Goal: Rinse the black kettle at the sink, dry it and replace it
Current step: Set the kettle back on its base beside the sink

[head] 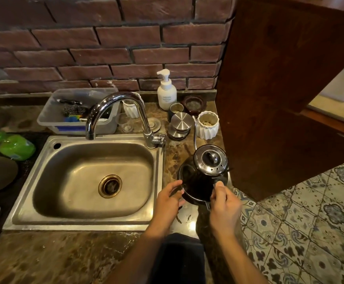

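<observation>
The black kettle [203,177] stands on the marbled counter to the right of the steel sink [97,222], with its shiny lid [210,162] on and a thin spout rising behind it. My right hand [224,203] grips the handle at the kettle's near side. At the kettle's lower left side, my left hand [168,199] has its fingers spread and touching the body. The sink basin is dry-looking, and no water runs from the chrome tap [118,111].
A white soap pump bottle [166,91], metal lidded tins [180,125] and white ribbed cups [208,125] crowd the counter behind the kettle. A clear tub of scrubbers [79,111] sits behind the tap. A dark wooden panel [279,89] juts out at right. Green items lie at left.
</observation>
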Demonstrator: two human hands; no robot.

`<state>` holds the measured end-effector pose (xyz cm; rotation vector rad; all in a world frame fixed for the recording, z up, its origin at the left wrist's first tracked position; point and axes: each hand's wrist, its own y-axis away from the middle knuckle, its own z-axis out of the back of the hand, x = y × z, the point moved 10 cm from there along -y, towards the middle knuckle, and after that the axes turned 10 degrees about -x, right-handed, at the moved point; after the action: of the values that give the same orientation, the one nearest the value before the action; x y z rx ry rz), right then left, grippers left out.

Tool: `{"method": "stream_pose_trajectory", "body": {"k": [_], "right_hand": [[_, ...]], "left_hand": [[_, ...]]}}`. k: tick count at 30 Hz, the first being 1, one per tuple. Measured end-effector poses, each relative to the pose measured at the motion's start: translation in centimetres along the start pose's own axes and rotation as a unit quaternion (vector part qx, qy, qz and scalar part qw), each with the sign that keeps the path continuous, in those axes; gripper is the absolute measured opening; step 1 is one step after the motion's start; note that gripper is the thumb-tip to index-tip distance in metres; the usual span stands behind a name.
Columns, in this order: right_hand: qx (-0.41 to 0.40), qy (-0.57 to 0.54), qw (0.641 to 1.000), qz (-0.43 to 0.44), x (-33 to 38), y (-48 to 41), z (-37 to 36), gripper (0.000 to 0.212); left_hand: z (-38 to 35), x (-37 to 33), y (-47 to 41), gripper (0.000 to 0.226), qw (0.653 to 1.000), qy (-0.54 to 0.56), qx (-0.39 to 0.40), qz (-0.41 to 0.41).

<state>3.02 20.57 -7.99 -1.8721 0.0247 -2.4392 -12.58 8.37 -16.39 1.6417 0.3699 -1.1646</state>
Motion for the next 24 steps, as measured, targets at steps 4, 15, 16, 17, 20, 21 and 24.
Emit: {"method": "stream_pose_trajectory", "body": {"k": [4,15,16,17,20,21,24], "right_hand": [[0.006,-0.003,1.000,-0.008,-0.5,-0.7,-0.8,0.049],[0.018,-0.005,1.000,-0.025,-0.8,-1.4,-2.3,0.054],[0.019,-0.003,1.000,-0.024,-0.8,-1.4,-2.4,0.054],[0.021,-0.001,1.000,-0.022,-0.8,-1.3,-2.5,0.054],[0.019,0.004,1.000,-0.023,-0.9,-1.2,-2.4,0.055],[0.016,0.007,1.000,-0.024,-1.2,-1.1,-2.4,0.055],[0.016,0.019,0.999,-0.024,-1.5,-0.8,-2.3,0.057]], "left_hand": [[-0.4,-0.3,-0.5,0.032,1.000,0.006,0.004,0.000],[-0.4,-1.0,-1.2,0.034,1.000,-0.021,-0.007,-0.014],[-0.4,-1.0,-1.2,0.034,1.000,-0.020,-0.007,-0.011],[-0.4,-0.8,-1.3,0.034,1.000,-0.020,-0.008,-0.007],[-0.3,-0.5,-1.4,0.033,0.999,-0.033,-0.007,-0.006],[-0.3,-0.5,-1.4,0.032,0.999,-0.036,-0.009,-0.006],[-0.2,-0.3,-1.4,0.031,0.999,-0.035,-0.009,0.001]]}}
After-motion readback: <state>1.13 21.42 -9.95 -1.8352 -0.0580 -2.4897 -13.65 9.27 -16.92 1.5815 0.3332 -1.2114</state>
